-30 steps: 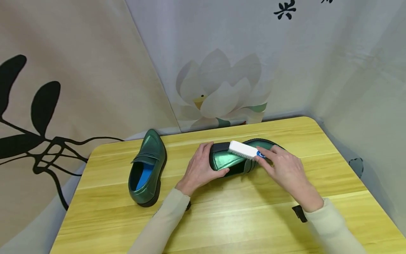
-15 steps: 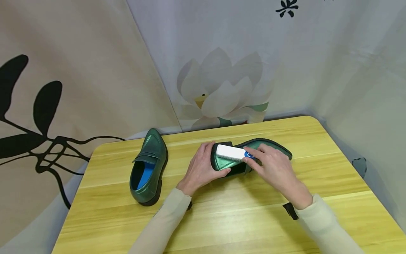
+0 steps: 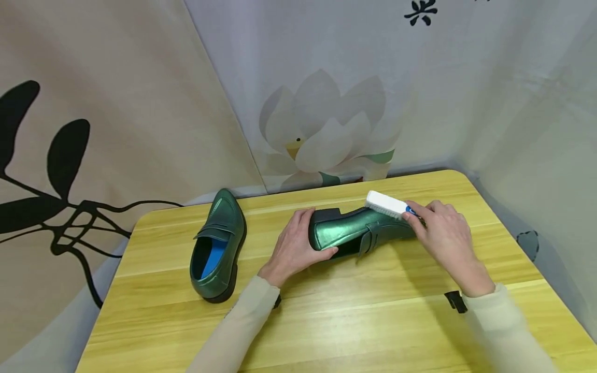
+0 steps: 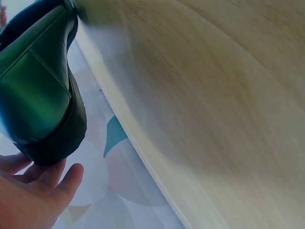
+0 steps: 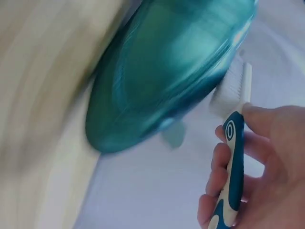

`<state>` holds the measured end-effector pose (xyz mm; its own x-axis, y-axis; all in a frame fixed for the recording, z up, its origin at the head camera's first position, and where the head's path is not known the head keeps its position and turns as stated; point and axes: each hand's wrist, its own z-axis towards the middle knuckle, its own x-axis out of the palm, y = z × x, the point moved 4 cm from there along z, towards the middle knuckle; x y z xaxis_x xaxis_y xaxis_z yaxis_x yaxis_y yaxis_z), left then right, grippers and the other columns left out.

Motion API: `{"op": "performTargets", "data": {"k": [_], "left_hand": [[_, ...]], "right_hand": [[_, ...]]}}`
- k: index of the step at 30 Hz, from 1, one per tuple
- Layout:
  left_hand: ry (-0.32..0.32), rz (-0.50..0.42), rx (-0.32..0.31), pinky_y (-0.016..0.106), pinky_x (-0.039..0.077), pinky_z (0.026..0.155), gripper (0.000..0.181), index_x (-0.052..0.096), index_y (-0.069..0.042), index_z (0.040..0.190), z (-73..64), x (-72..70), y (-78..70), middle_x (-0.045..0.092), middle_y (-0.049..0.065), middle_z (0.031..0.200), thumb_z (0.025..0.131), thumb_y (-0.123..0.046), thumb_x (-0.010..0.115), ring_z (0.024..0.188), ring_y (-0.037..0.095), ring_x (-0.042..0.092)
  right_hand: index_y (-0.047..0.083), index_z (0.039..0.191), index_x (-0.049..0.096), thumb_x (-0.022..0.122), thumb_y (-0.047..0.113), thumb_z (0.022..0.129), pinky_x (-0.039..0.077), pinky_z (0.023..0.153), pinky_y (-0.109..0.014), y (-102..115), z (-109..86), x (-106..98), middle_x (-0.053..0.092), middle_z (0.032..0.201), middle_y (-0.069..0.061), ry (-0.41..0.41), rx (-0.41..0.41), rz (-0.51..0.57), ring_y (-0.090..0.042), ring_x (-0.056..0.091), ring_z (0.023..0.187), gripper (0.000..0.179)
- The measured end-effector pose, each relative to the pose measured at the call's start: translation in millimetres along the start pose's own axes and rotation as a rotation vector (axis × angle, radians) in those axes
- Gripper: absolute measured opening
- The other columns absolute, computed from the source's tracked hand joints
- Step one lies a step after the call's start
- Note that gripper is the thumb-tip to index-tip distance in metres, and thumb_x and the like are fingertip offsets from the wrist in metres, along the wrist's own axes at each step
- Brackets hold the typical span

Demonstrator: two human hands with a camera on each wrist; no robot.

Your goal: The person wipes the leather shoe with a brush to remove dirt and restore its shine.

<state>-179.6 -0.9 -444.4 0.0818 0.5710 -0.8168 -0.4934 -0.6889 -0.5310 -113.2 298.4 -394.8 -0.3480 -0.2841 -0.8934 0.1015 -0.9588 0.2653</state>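
A green loafer lies tilted on its side, its heel toward my left hand and its toe to the right. That hand grips the heel end, thumb along the opening; the left wrist view shows the fingers at the black heel. My right hand holds a white brush with a blue-and-white handle, fingers curled round it. The bristles meet the loafer's side near the toe in the head view. The loafer's toe is blurred in the right wrist view.
A second green loafer with a blue insole stands upright at the left of the wooden table, toe toward the back. Behind the table hangs a printed curtain. The table's right edge slopes away beyond my right hand.
The brush first went left toward the heel, then came back right to the toe part of the loafer. My left hand and the second loafer have stayed in place.
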Motion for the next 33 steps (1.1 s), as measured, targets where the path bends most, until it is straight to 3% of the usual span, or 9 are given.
{"op": "performTargets", "data": {"k": [4,11,13,16,22,25,28,33], "left_hand": [[0.001,0.0,-0.008,0.049,0.053,0.097,0.106,0.042,-0.007,0.155,-0.8,2.4,0.7,0.048,0.013,0.146,0.075,-0.062,0.083,0.123,0.03,0.055],[0.0,0.007,-0.001,0.049,0.054,0.095,0.106,0.042,-0.007,0.155,-2.7,1.4,0.9,0.048,0.014,0.146,0.074,-0.063,0.083,0.12,0.03,0.055],[-0.002,0.012,0.006,0.049,0.053,0.096,0.106,0.043,-0.007,0.154,-3.2,1.1,0.1,0.048,0.014,0.146,0.074,-0.063,0.083,0.121,0.03,0.055],[-0.002,0.016,0.014,0.049,0.053,0.096,0.106,0.043,-0.006,0.154,-3.5,1.0,-0.5,0.048,0.015,0.146,0.074,-0.063,0.083,0.12,0.031,0.056],[0.015,0.01,-0.004,0.049,0.053,0.097,0.105,0.043,-0.006,0.154,-2.8,2.0,1.4,0.049,0.014,0.145,0.075,-0.062,0.083,0.12,0.031,0.056],[0.028,-0.001,-0.029,0.049,0.053,0.097,0.104,0.043,-0.007,0.154,-2.2,2.2,3.7,0.049,0.014,0.145,0.075,-0.062,0.083,0.121,0.031,0.056],[0.031,-0.011,-0.044,0.049,0.053,0.096,0.104,0.043,-0.007,0.154,-1.5,2.2,5.5,0.049,0.013,0.144,0.075,-0.062,0.083,0.119,0.031,0.057],[0.018,-0.014,-0.038,0.049,0.054,0.093,0.104,0.044,-0.006,0.154,-1.3,1.8,2.2,0.05,0.013,0.143,0.075,-0.061,0.083,0.115,0.03,0.057]], "right_hand": [[0.006,0.132,0.07,0.069,0.029,0.101,0.039,0.058,-0.046,-11.6,-1.8,-1.3,0.066,0.099,-0.025,0.003,0.038,-0.003,-0.038,0.055,0.074,0.039],[0.014,0.129,0.075,0.074,0.035,0.096,0.037,0.063,-0.042,35.3,5.6,9.5,0.063,0.089,-0.01,0.001,-0.144,0.05,-0.031,0.054,0.075,0.039],[0.015,0.127,0.076,0.076,0.038,0.094,0.037,0.062,-0.041,42.0,6.9,10.8,0.062,0.087,-0.009,0.0,-0.163,0.038,-0.03,0.053,0.074,0.04],[0.015,0.126,0.077,0.075,0.041,0.094,0.036,0.062,-0.041,34.9,8.1,8.7,0.063,0.087,-0.01,0.005,-0.121,0.016,-0.03,0.054,0.073,0.041],[0.007,0.13,0.072,0.067,0.043,0.101,0.039,0.061,-0.046,-15.9,-1.6,-3.8,0.066,0.096,-0.022,0.073,0.072,-0.008,-0.036,0.056,0.075,0.047],[0.005,0.13,0.071,0.065,0.044,0.102,0.039,0.062,-0.048,-34.4,-8.8,-6.1,0.065,0.095,-0.022,0.073,0.126,0.007,-0.035,0.055,0.073,0.049],[0.005,0.129,0.072,0.067,0.042,0.1,0.039,0.063,-0.048,-32.2,-9.3,-4.3,0.065,0.092,-0.019,0.023,0.106,0.037,-0.034,0.056,0.073,0.047],[0.01,0.127,0.075,0.072,0.039,0.097,0.038,0.063,-0.045,6.2,2.5,6.8,0.065,0.09,-0.016,-0.032,-0.013,0.07,-0.031,0.055,0.071,0.042]]}}
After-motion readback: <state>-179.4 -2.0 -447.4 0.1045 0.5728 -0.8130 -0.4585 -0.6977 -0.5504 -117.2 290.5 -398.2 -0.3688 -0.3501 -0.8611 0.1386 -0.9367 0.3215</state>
